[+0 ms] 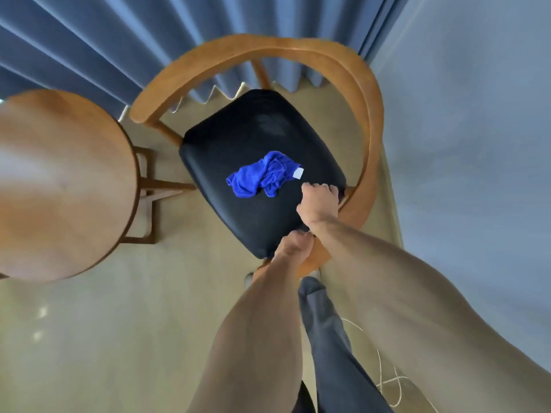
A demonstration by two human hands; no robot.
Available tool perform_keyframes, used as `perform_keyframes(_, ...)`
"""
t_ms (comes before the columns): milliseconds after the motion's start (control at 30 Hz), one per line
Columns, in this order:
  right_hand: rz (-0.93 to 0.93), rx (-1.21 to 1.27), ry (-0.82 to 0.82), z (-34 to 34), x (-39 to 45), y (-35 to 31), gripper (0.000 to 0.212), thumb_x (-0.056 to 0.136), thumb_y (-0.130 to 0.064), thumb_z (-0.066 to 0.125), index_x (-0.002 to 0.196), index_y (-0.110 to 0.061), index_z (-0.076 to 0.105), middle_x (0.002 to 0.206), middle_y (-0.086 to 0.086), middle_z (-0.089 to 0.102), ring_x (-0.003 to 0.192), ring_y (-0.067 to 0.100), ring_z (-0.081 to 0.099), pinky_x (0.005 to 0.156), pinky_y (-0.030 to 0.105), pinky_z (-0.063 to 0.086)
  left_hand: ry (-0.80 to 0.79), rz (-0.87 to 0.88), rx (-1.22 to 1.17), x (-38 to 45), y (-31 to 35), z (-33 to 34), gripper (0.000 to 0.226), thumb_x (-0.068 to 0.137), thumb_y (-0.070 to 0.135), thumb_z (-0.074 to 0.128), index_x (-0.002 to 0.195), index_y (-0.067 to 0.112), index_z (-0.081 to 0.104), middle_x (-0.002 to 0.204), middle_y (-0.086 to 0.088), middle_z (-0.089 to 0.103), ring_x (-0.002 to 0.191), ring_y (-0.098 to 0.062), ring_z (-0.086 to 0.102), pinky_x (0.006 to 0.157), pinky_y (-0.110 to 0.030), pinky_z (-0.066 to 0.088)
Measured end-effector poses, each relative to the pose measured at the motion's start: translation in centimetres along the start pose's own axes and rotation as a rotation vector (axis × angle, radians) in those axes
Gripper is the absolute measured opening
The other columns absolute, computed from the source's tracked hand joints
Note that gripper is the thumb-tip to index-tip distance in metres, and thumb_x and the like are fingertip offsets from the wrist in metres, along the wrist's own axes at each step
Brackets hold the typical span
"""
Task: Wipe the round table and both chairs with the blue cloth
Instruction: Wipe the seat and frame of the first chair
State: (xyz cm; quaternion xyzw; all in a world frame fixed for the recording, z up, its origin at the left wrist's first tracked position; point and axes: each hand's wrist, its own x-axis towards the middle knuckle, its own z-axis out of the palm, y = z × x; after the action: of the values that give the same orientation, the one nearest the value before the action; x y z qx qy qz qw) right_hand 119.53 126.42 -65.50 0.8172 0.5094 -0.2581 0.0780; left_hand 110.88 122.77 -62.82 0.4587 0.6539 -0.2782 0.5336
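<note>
A crumpled blue cloth (264,174) with a white tag lies loose on the black padded seat of a wooden chair (253,138) with a curved backrest. No hand touches the cloth. My right hand (319,202) curls its fingers over the seat's right edge, just right of the cloth. My left hand (293,242) grips the chair at its near corner, by the end of the wooden armrest. The round wooden table (59,186) stands to the chair's left. A second chair is not in view.
A blue curtain (119,49) hangs behind the chair and table. A pale wall (465,129) runs close along the chair's right side. My leg in dark trousers (328,338) stands on the beige floor below the chair, with a thin cord (384,380) beside it.
</note>
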Motion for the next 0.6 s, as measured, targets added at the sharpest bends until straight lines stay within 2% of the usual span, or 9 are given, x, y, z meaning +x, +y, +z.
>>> perform_keyframes(33,0.027,-0.018,-0.073,0.3,-0.6,-0.1,0.019,0.087,-0.015,0.055,0.103,-0.019,0.064,0.103,0.004,0.069,0.108,0.027,0.059,0.107,0.042,0.031,-0.075,0.041,0.002,-0.3,-0.3,-0.1,0.055,0.088,0.050,0.038,0.134,0.025,0.052,0.134,-0.003,0.056,0.118,-0.028,0.053,0.100,-0.040,0.041)
perform_keyframes(100,0.070,-0.109,-0.183,1.0,-1.7,0.4,0.015,0.088,-0.019,0.052,0.096,-0.024,0.064,0.100,0.001,0.069,0.106,0.025,0.062,0.109,0.042,0.028,-0.154,0.102,0.125,-0.4,-1.3,-0.7,0.067,0.068,0.059,0.051,0.130,0.033,0.051,0.123,0.009,0.057,0.109,-0.021,0.054,0.095,-0.037,0.043)
perform_keyframes(200,-0.022,-0.308,-0.186,1.7,-2.9,1.9,0.014,0.088,-0.027,0.051,0.079,-0.022,0.060,0.090,-0.004,0.070,0.100,0.019,0.065,0.112,0.038,0.024,-0.079,0.147,0.400,-0.3,-3.0,-0.4,0.084,0.046,0.062,0.073,0.119,0.032,0.046,0.108,0.010,0.055,0.101,-0.020,0.055,0.088,-0.037,0.048)
perform_keyframes(267,-0.070,-0.336,-0.173,2.0,-3.6,2.4,0.019,0.089,-0.031,0.052,0.072,-0.023,0.054,0.087,-0.004,0.070,0.099,0.019,0.064,0.111,0.037,0.024,0.060,0.205,0.432,-0.1,-3.8,1.2,0.077,0.051,0.050,0.081,0.113,0.024,0.044,0.101,0.005,0.056,0.099,-0.023,0.058,0.089,-0.040,0.045)
perform_keyframes(333,-0.088,-0.339,-0.147,2.2,-3.6,2.5,0.020,0.090,-0.033,0.049,0.073,-0.024,0.053,0.089,-0.003,0.070,0.101,0.019,0.062,0.110,0.037,0.025,0.188,0.223,0.455,0.2,-4.0,2.6,0.067,0.057,0.036,0.082,0.110,0.021,0.044,0.101,0.002,0.058,0.100,-0.025,0.058,0.094,-0.043,0.040)
perform_keyframes(467,-0.109,-0.372,-0.095,3.7,-4.4,1.7,0.037,0.096,-0.036,0.037,0.080,-0.023,0.067,0.087,-0.003,0.071,0.102,0.019,0.058,0.108,0.038,0.025,0.279,0.205,0.502,1.1,-5.2,2.6,0.060,0.059,0.029,0.082,0.106,0.021,0.045,0.103,0.001,0.058,0.100,-0.025,0.057,0.100,-0.046,0.032)
perform_keyframes(600,-0.084,-0.343,-0.069,5.0,-5.3,-0.8,0.040,0.094,-0.033,0.037,0.080,-0.019,0.072,0.079,-0.003,0.069,0.096,0.020,0.058,0.106,0.037,0.027,0.331,0.209,0.570,1.6,-7.7,0.8,0.053,0.062,0.027,0.078,0.098,0.023,0.040,0.102,0.002,0.061,0.097,-0.024,0.058,0.099,-0.043,0.030)
